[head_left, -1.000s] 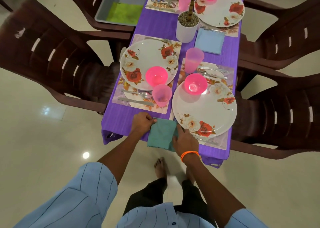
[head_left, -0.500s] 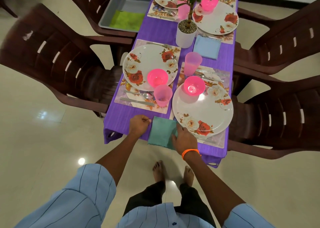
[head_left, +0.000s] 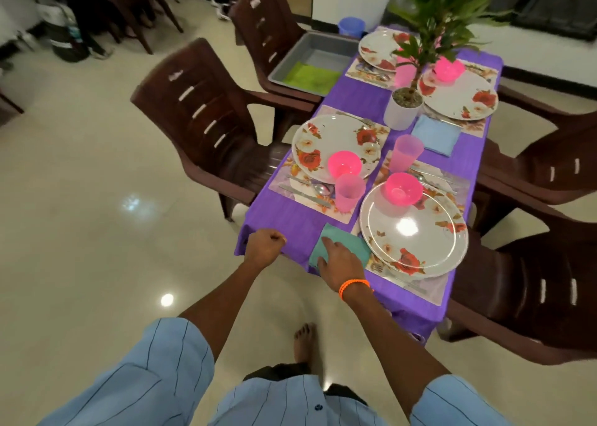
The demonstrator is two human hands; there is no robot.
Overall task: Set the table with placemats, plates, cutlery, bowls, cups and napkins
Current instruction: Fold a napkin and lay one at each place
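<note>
A teal napkin [head_left: 350,243] lies on the purple tablecloth [head_left: 290,218] at the table's near edge, beside a flowered plate [head_left: 416,235] that carries a pink bowl [head_left: 403,189]. My right hand [head_left: 339,260] rests flat on the napkin's near half. My left hand [head_left: 265,247] is a fist holding nothing at the table's near left corner, clear of the napkin. A second plate [head_left: 326,144] has a pink bowl [head_left: 344,164]. A pink cup [head_left: 349,192] and cutlery [head_left: 307,192] sit on its placemat. Another pink cup [head_left: 405,152] stands further back.
A blue napkin [head_left: 436,134] lies by a white plant pot [head_left: 402,108] at mid-table, with two more place settings behind it. A grey tray [head_left: 323,53] with a green napkin [head_left: 311,76] sits on a far chair. Brown chairs [head_left: 206,125] flank both sides.
My left hand has let go of the teal napkin and moved left to the table corner. My right hand stays on the napkin. My view has swung left and lifted.
</note>
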